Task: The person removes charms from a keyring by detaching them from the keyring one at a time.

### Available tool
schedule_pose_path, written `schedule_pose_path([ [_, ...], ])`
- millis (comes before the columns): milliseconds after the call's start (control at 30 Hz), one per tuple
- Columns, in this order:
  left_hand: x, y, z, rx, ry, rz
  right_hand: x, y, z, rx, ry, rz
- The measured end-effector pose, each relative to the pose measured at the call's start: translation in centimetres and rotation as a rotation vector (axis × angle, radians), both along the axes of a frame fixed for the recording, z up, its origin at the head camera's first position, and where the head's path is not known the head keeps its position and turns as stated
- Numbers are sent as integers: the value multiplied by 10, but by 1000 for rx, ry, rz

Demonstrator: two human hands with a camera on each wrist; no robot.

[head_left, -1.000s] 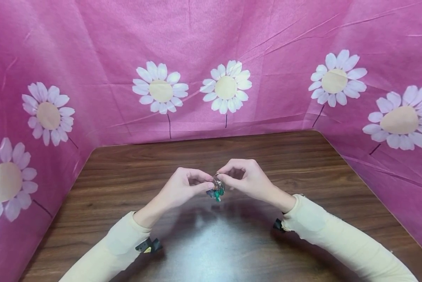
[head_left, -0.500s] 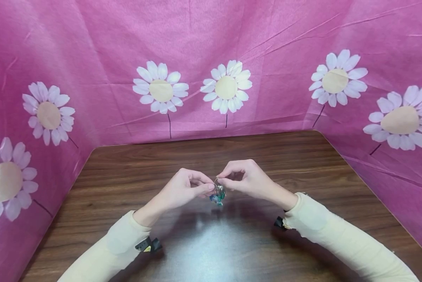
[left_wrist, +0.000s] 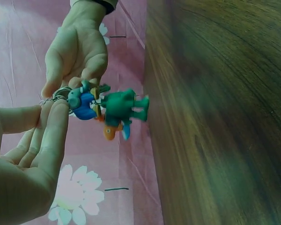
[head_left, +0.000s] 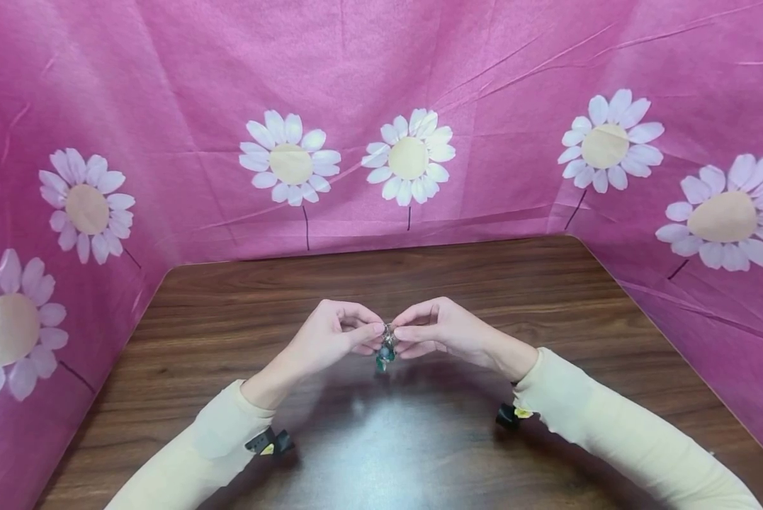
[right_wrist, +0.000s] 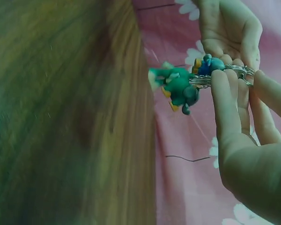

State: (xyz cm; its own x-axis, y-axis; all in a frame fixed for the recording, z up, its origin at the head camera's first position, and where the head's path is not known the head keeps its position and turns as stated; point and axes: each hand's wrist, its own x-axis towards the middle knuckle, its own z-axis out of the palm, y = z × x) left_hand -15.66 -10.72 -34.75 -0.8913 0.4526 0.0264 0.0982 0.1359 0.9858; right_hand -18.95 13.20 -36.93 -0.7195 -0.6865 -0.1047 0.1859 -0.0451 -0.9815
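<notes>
Hanging above the bench [head_left: 228, 319], the keychain [head_left: 384, 359] is probably feeling light, its figures [left_wrist: 118, 104] looking hard and smooth, perhaps slippery; its metal rings [right_wrist: 242, 71] are seeming stiff and offering the surest hold. The left hand [head_left: 329, 337] and right hand [head_left: 450, 333] are facing each other, forearms [head_left: 190, 443] angling inward, each grip pinching the rings between thumb and fingers.

Pale cream long sleeves [head_left: 623, 425], black wrist devices [head_left: 282, 443], yellow patches [head_left: 523, 413].
</notes>
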Motion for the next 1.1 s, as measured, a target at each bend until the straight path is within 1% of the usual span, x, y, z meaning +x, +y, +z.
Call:
schedule_pose_path([
  [33, 0, 0, 0, 7, -6, 0, 0, 0, -1, -17, -35, 17],
  [100, 0, 0, -1, 14, -15, 4, 1, 1, -3, -39, -73, 46],
  [200, -1, 0, -2, 20, -35, 9, 1, 2, -3, -57, -93, 70],
  [300, -1, 0, -2, 6, -48, 2, 0, 1, -3, -64, -102, 60],
  [400, -1, 1, -2, 10, -57, -16, -1, 0, -3, -60, -96, 40],
  [467, 0, 2, -2, 17, -46, -22, -1, 0, -3, -57, -87, 32],
  [633, 1, 3, 0, 35, -14, 4, -2, 2, -7, -57, -60, 13],
  [833, 0, 2, 1, 46, 2, 41, 2, 1, -10, 11, -23, -7],
  [933, 0, 2, 0, 49, -2, 42, 3, -2, -13, 34, -19, -11],
  [1100, 0, 2, 0, 54, -20, 37, 1, -3, -19, 17, -30, -42],
])
